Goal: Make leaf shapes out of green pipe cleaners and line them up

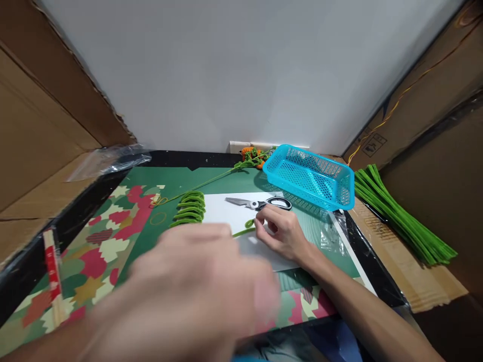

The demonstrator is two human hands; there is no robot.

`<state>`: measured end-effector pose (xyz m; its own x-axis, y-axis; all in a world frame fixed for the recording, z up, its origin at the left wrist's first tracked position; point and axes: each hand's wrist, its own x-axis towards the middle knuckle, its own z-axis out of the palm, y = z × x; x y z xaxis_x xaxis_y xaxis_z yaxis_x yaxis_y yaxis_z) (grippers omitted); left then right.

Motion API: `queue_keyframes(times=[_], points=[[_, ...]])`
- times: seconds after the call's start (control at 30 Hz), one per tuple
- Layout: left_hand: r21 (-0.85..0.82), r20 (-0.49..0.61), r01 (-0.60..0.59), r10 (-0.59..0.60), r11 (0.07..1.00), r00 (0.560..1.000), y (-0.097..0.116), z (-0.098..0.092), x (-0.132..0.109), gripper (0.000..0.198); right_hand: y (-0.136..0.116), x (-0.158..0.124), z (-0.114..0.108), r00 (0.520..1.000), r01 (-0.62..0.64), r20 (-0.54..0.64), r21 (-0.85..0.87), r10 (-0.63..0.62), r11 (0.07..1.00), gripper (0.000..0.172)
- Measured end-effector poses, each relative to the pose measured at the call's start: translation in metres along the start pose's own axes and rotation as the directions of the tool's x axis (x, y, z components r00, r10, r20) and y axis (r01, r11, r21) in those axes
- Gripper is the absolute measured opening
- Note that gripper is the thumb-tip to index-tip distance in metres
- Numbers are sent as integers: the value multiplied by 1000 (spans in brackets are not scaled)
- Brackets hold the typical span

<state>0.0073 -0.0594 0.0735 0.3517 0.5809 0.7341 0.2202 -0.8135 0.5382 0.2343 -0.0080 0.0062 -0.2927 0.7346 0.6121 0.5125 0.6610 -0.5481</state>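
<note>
My right hand (282,232) rests on a white sheet of paper (234,213) and pinches the curled end of a green pipe cleaner (246,227). My left hand (196,291) is raised close to the camera and badly smeared by motion; its fingers cannot be made out. Scissors (260,202) with black handles lie on the paper just beyond my right hand. A row of several bent green pipe cleaner loops (189,207) lies at the paper's left edge.
A blue plastic basket (310,177) stands at the back right. A bundle of straight green pipe cleaners (400,217) lies on cardboard at the right. A long green stem with orange flowers (252,157) lies at the back. Patterned mat (105,236) covers the table; a red-and-white stick (52,271) lies at left.
</note>
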Motion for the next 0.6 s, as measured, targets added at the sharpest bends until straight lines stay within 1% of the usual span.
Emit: queue_keyframes(times=[0.03, 0.07, 0.1, 0.13, 0.17, 0.2, 0.23, 0.27, 0.33, 0.37, 0.43, 0.5, 0.53, 0.6], points=[[1, -37, -22, 22, 1000, 999, -7, 7, 16, 16, 0, 1, -1, 1000, 2, -24, 0, -2, 1000, 14], [17, -66, -17, 18, 1000, 998, -15, 15, 28, 16, 0, 1, -1, 999, 5, -47, 0, -5, 1000, 14], [43, -75, 24, -21, 999, 997, -22, 22, 37, 18, 0, 2, -2, 998, 11, -68, 2, -11, 1000, 15], [79, -56, 104, -100, 991, 993, -29, 27, 41, 18, 0, 2, -2, 996, 18, -86, 4, -18, 1000, 15], [125, -2, 207, -209, 970, 978, -35, 31, 43, 17, 0, 2, -1, 995, 28, -100, 7, -27, 1000, 15], [151, 77, 298, -312, 943, 947, -41, 33, 41, 17, -1, 2, 0, 993, 39, -111, 10, -38, 999, 15], [163, 170, 382, -407, 910, 897, -45, 34, 37, 20, -1, 2, 1, 992, 53, -116, 13, -51, 999, 15], [155, 243, 442, -468, 883, 850, -49, 35, 32, 25, -1, 2, 2, 991, 65, -120, 15, -63, 998, 15], [107, 366, 509, -510, 854, 778, -52, 34, 23, 36, -2, 1, 5, 989, 85, -124, 14, -83, 996, 15], [80, 406, 528, -512, 845, 757, -52, 34, 19, 39, -2, 1, 6, 988, 93, -127, 13, -90, 996, 14], [17, 438, 570, -519, 821, 734, -53, 35, 12, 42, -2, 1, 7, 987, 101, -123, 7, -100, 995, 13], [-68, 443, 644, -556, 762, 704, -55, 37, 6, 42, -2, 1, 7, 989, 111, -96, -6, -111, 994, 11], [-124, 454, 692, -580, 711, 677, -58, 38, 3, 42, -2, 1, 6, 990, 123, -72, -17, -124, 992, 10], [-251, 508, 781, -609, 572, 609, -65, 40, -3, 44, -1, 1, 5, 987, 160, -10, -41, -161, 986, 11]])
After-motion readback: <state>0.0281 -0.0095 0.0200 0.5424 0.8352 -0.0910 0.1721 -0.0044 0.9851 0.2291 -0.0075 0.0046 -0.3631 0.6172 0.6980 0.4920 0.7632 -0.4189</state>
